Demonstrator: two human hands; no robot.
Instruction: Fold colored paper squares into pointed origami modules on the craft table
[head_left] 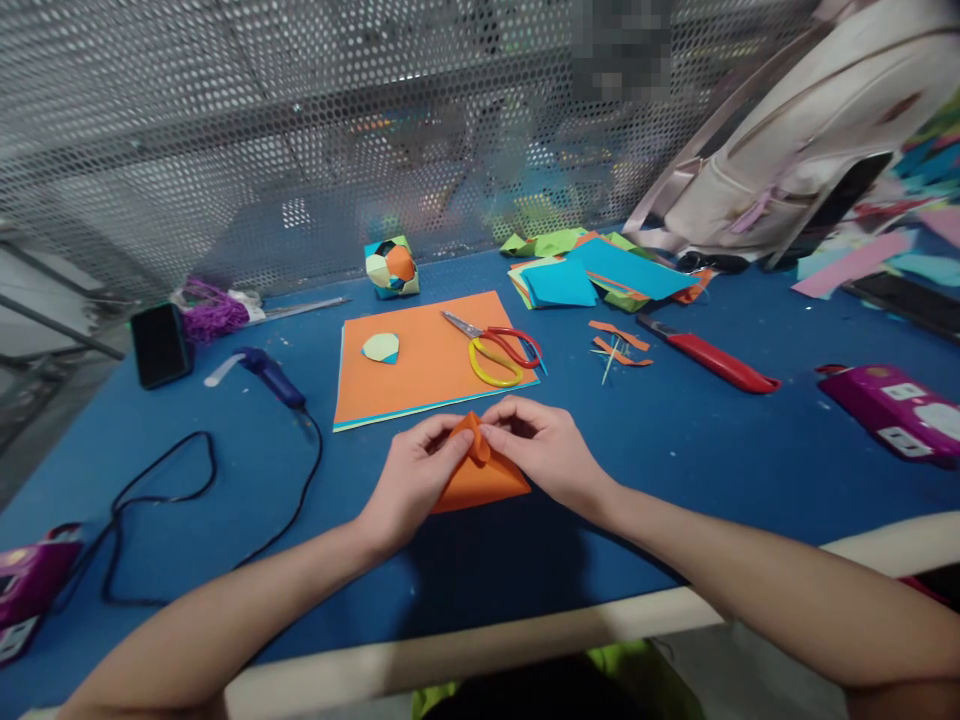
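Observation:
A folded piece of orange paper (pixel 480 482) lies on the blue table (pixel 675 460) close to the front edge. My left hand (pixel 415 475) pinches its upper left fold, fingers closed on the paper. My right hand (pixel 541 447) pinches the top of the same piece from the right, fingertips meeting those of the left hand. Just behind them lies a flat orange sheet (pixel 420 365) with red and yellow scissors (pixel 495 350) and a small cream paper piece (pixel 381 348) on it.
A multicoloured paper ball (pixel 391 266) stands at the back. Coloured paper scraps (pixel 592 272), a red utility knife (pixel 712 360), a glue gun (pixel 270 377) with black cable, a phone (pixel 160 344), pink power strips (pixel 892 408) and a beige backpack (pixel 810 130) surround the area.

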